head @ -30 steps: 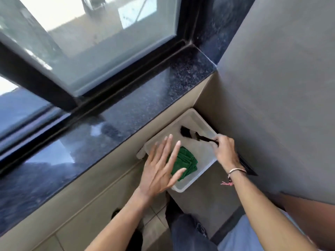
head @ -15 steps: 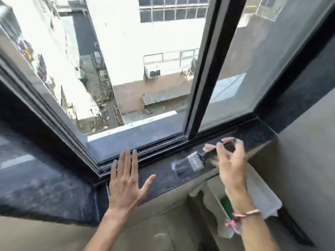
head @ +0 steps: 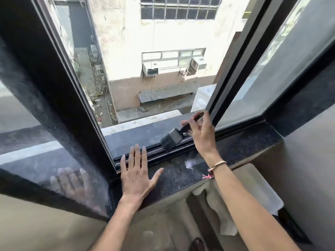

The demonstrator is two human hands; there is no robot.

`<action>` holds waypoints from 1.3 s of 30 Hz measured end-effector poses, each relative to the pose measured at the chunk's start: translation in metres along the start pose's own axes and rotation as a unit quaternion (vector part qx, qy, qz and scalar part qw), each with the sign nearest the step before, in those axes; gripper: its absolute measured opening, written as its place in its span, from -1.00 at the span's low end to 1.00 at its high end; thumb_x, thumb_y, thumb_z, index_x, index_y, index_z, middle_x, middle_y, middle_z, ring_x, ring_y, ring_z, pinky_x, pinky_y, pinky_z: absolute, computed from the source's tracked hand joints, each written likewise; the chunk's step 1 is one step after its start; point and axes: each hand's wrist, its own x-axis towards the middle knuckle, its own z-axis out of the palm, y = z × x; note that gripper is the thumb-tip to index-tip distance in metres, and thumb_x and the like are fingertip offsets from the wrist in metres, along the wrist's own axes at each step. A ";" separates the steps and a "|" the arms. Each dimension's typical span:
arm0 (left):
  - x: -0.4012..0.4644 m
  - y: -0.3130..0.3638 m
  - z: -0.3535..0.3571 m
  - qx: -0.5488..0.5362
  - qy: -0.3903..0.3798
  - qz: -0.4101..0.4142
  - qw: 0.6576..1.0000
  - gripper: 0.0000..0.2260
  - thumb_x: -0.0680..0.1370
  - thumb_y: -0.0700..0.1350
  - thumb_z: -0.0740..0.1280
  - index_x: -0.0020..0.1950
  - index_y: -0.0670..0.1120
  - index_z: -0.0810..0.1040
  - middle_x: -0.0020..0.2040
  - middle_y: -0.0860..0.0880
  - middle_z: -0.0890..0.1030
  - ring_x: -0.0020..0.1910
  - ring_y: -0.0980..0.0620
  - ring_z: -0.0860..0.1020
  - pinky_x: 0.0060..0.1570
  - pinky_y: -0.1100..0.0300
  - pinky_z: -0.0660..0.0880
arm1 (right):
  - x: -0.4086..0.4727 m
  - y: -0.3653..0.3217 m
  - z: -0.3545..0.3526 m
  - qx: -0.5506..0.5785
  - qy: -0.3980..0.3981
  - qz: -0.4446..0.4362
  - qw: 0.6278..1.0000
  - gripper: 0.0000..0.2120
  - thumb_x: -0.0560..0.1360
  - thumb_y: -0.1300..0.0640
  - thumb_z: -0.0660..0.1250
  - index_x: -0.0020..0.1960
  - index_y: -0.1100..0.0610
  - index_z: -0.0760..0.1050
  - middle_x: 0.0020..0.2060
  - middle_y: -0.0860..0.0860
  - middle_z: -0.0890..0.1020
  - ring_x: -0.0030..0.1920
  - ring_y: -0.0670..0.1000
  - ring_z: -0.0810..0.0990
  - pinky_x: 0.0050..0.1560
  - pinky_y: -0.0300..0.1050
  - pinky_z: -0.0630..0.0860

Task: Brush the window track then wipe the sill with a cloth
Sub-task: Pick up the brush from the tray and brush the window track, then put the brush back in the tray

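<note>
1. Two bare hands in view, one brush, one sill, one track with several parallel rails.
2. Right hand (head: 200, 134) grips the black handle of one flat paintbrush with dark bristles and a grey metal ferrule (head: 172, 139); fingers curl round the handle, thumb side toward the window frame.
3. Brush slants down and left from the right hand; its bristle end sits on the dark metal window track (head: 157, 151), just left of and below the knuckles. Bristles appear to touch the rails; contact blurred.
4. Left hand (head: 136, 176) lies flat and spread wide, holding nothing. Palm on the speckled black granite sill (head: 241, 144); four fingertips reach over the track's near rails, thumb splayed right on the stone.
5. Track runs between the two hands, beyond the left palm and under the right wrist.
6. One thin metal bangle with a pink thread tassel (head: 216, 164) on the right wrist.
7. One pale smudge on the sill (head: 190, 163), between left thumb and right wrist.
8. One translucent white plastic bin (head: 261, 187) below the right forearm, down by the wall. Cloth not visible.
9. One reflection of the left hand in the glossy black side frame (head: 72, 182), left of that hand.
</note>
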 end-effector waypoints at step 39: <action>-0.049 0.345 0.168 -0.083 -0.151 0.266 0.949 -0.29 0.59 0.30 0.16 0.55 -0.20 0.37 0.54 -0.26 0.44 0.45 -0.24 0.52 0.43 -0.12 0.46 | -0.187 0.341 -0.294 -0.292 -0.069 0.409 0.862 -0.67 0.65 0.35 0.24 0.40 0.31 0.50 0.29 0.31 0.54 0.36 0.30 0.50 0.36 0.01 0.37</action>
